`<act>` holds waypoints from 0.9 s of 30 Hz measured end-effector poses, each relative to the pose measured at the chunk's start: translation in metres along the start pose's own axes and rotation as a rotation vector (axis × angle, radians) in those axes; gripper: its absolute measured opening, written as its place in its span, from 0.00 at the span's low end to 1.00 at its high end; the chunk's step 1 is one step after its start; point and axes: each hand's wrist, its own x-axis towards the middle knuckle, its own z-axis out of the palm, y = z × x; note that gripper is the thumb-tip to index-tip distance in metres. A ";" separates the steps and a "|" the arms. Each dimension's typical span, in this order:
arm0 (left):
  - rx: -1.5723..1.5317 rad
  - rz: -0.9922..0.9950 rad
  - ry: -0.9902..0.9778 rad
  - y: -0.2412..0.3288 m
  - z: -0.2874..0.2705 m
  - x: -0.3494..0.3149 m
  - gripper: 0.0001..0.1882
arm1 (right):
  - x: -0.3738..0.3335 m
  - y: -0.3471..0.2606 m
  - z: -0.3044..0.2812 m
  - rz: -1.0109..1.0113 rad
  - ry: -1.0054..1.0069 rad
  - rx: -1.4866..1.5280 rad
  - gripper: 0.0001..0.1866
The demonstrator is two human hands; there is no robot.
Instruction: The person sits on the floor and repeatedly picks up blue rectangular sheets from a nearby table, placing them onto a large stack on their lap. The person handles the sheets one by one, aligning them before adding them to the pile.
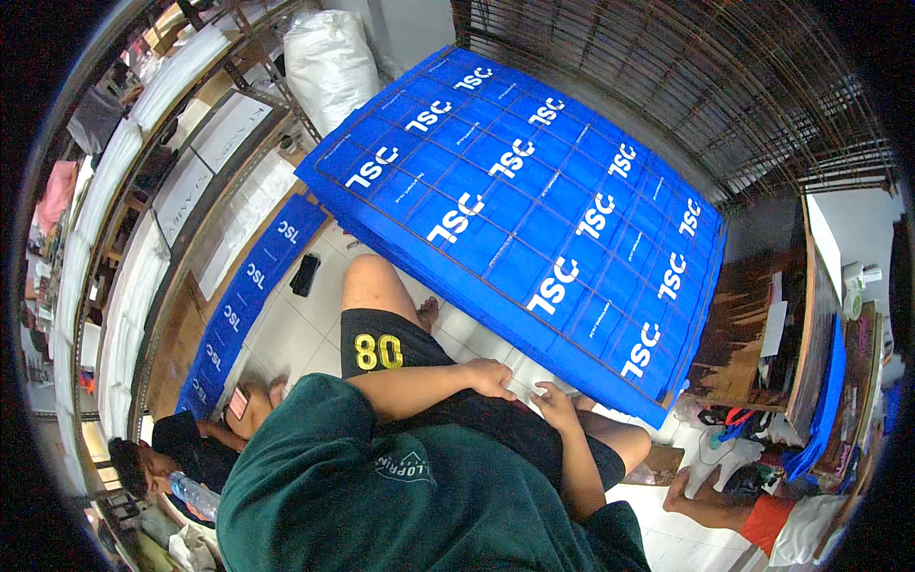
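My left hand (491, 378) is closed in front of my lap, its fingertips pressed together. Just right of it, my right hand (555, 404) has its fingers bent in a pinch. The hands face each other with a small gap; anything between the fingertips is too small to make out. Beyond them lies a large blue printed sheet (519, 214) with white lettering. A thin rusty wire grid (492, 244) rests on top of it. Neither hand touches the sheet.
Metal wire racks (762, 86) stand behind the sheet. A blue printed strip (250, 276) and a black phone (304, 275) lie at left. Shelves of white rolls (114, 191) line the left side. Other people sit at lower left and lower right. A white sack (329, 67) stands at the back.
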 end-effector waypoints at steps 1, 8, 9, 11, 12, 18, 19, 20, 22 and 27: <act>-0.005 0.012 0.017 -0.004 0.004 0.004 0.28 | 0.005 0.014 0.008 -0.106 0.079 0.036 0.20; 0.009 0.024 0.049 -0.004 0.009 0.005 0.31 | 0.001 0.011 0.003 -0.035 0.041 0.100 0.23; 0.012 0.008 0.010 0.000 0.001 0.001 0.31 | 0.000 0.004 0.000 0.010 0.021 0.078 0.23; 0.022 0.012 0.055 -0.004 0.006 0.005 0.29 | 0.000 0.001 -0.002 -0.051 0.047 0.091 0.23; 0.026 0.017 0.079 -0.006 0.008 0.006 0.29 | 0.001 -0.001 -0.003 -0.069 0.059 0.090 0.23; 0.032 0.022 0.029 -0.001 0.003 0.005 0.30 | 0.000 0.004 -0.001 -0.008 0.029 0.060 0.23; 0.029 0.018 0.030 -0.001 0.002 0.004 0.30 | 0.002 0.006 0.000 -0.033 0.050 0.050 0.23; 0.022 0.027 0.049 -0.002 0.003 0.003 0.30 | 0.002 0.009 0.003 -0.050 0.074 0.040 0.24; 0.006 0.059 0.083 -0.003 0.004 0.004 0.30 | 0.005 0.017 0.006 -0.044 0.076 0.053 0.24; 0.002 -0.012 -0.015 0.000 -0.001 0.005 0.29 | 0.001 0.008 0.000 -0.035 0.002 0.054 0.25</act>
